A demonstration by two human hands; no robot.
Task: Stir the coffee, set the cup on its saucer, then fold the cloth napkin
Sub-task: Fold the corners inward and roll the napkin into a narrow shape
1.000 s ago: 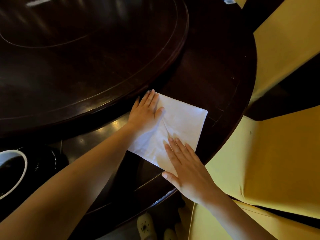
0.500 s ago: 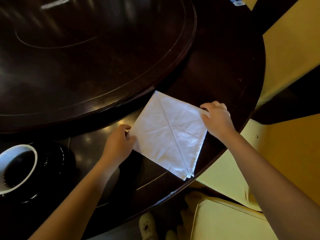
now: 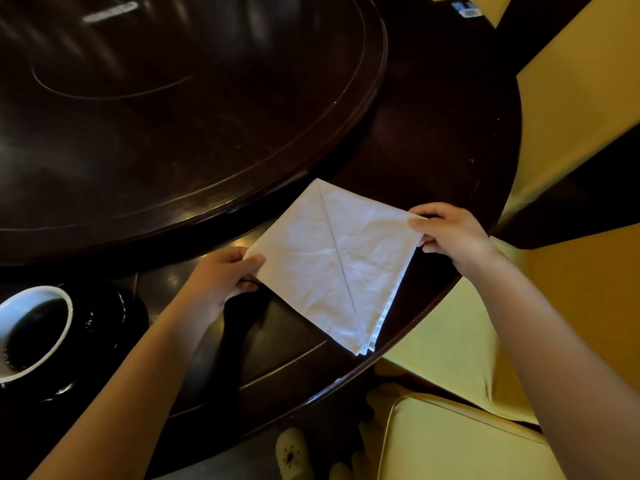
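Two napkin (image 3: 332, 258) corners between fingers (image 3: 254, 263)

one napkin (image 3: 339, 265), one cup (image 3: 33, 332), one saucer (image 3: 114, 327), two hands, perhaps two slippers (image 3: 290, 453)

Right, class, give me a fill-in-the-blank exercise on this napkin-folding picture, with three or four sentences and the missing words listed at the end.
1. The left hand and the right hand each pinch a ____ of the white cloth napkin.
2. The napkin lies on the dark wooden ____ near its edge.
3. The coffee cup, at the left of the view, sits on a ____ saucer.
4. A crease runs from the napkin's far corner to its ____ corner.

Missing words: corner; table; black; near
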